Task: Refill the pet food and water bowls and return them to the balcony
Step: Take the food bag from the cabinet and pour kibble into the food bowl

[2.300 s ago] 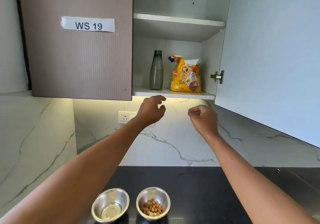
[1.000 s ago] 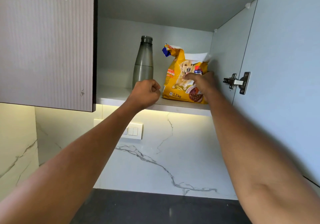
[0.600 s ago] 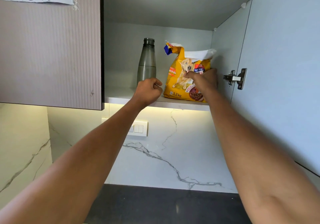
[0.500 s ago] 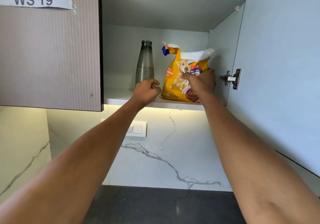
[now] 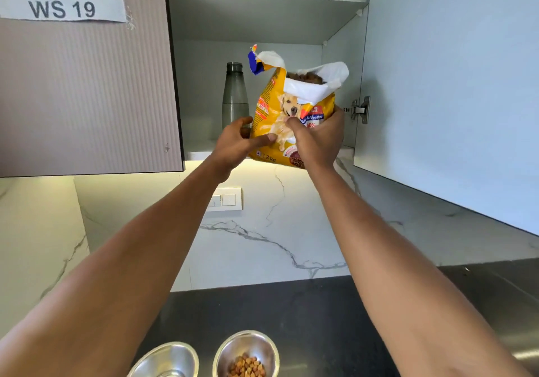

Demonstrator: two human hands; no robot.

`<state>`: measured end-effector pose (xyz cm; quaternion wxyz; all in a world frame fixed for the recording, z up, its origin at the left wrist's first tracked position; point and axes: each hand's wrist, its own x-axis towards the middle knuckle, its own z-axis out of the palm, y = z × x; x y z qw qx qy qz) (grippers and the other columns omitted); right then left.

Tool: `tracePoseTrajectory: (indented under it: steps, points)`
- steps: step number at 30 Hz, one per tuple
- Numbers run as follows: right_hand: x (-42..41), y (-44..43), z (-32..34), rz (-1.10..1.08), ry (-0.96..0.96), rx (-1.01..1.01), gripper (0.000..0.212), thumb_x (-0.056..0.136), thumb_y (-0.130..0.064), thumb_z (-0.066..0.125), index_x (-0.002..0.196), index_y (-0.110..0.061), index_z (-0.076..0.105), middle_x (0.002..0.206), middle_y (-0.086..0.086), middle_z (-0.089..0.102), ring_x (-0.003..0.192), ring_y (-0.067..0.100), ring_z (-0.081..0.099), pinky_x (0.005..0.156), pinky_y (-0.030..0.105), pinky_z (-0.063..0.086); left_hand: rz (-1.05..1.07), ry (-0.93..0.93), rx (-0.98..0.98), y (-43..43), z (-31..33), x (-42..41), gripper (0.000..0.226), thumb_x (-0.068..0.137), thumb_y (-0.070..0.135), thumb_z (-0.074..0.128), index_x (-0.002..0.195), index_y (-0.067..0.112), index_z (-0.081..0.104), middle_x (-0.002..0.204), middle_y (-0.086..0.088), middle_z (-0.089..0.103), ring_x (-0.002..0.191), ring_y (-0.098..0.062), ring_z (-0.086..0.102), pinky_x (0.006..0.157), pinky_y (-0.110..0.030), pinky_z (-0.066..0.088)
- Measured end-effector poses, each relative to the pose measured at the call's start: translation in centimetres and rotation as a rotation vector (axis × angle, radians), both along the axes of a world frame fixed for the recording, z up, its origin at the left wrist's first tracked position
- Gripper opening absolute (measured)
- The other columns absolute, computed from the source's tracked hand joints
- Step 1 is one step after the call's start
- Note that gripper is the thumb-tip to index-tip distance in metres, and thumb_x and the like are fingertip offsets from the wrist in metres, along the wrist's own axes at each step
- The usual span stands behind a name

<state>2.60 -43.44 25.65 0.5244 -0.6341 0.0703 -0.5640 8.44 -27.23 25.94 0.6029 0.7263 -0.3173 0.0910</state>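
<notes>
A yellow pet food bag (image 5: pixel 272 108) with a dog picture is held in front of the open cabinet, its torn top open with kibble showing. My right hand (image 5: pixel 318 140) grips its right side and front. My left hand (image 5: pixel 237 143) holds its lower left side. A grey water bottle (image 5: pixel 234 96) stands upright on the cabinet shelf behind the bag. On the black counter at the bottom edge sit two steel bowls: the left bowl (image 5: pixel 166 360) partly hidden by my left arm, the right bowl (image 5: pixel 246 353) with some kibble inside.
The open cabinet door (image 5: pixel 455 84) juts out at the right with its hinge (image 5: pixel 360 110). A shut door labelled WS 19 (image 5: pixel 87 84) is at the left. A wall switch (image 5: pixel 224 200) sits on the marble backsplash. The black counter (image 5: pixel 306 318) runs below.
My right hand has pulled the food bag off the shelf toward me. My left hand has opened and taken hold of the bag's left side. The view has tilted down, so the bowls show again.
</notes>
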Motion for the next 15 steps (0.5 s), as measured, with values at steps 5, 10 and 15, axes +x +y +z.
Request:
tracePoseTrajectory:
  steps: [5, 10, 15]
  points:
    - [-4.9, 5.7, -5.3, 0.087, -0.005, 0.041, 0.079, 0.057, -0.044, 0.091, 0.123, -0.016, 0.059, 0.116, -0.001, 0.073, 0.104, 0.019, 0.073, 0.091, 0.043, 0.062, -0.014, -0.015, 0.030, 5.5, -2.7, -5.2, 0.074, 0.072, 0.030, 0.092, 0.135, 0.020, 0.055, 0.117, 0.003, 0.072, 0.101, -0.013, 0.073, 0.079, -0.027, 0.063]
    - [-8.7, 11.8, -12.6, 0.250, 0.087, 0.021, 0.071, 0.060, -0.034, 0.095, 0.119, -0.014, 0.061, 0.111, -0.003, 0.075, 0.099, 0.011, 0.074, 0.086, 0.032, 0.060, 0.067, 0.061, 0.033, 13.2, -10.1, -9.6, 0.082, 0.061, 0.040, 0.096, 0.131, 0.019, 0.060, 0.119, 0.001, 0.075, 0.104, -0.018, 0.074, 0.090, -0.042, 0.062]
    - [-9.6, 18.2, -21.6, 0.432, 0.287, -0.007, 0.076, 0.055, -0.046, 0.094, 0.120, -0.021, 0.063, 0.113, -0.004, 0.076, 0.103, 0.013, 0.074, 0.092, 0.044, 0.061, 0.246, 0.175, 0.054, 21.2, -20.1, -12.7, 0.061, 0.058, 0.038, 0.099, 0.109, 0.024, 0.068, 0.106, 0.001, 0.078, 0.097, -0.017, 0.076, 0.089, -0.049, 0.061]
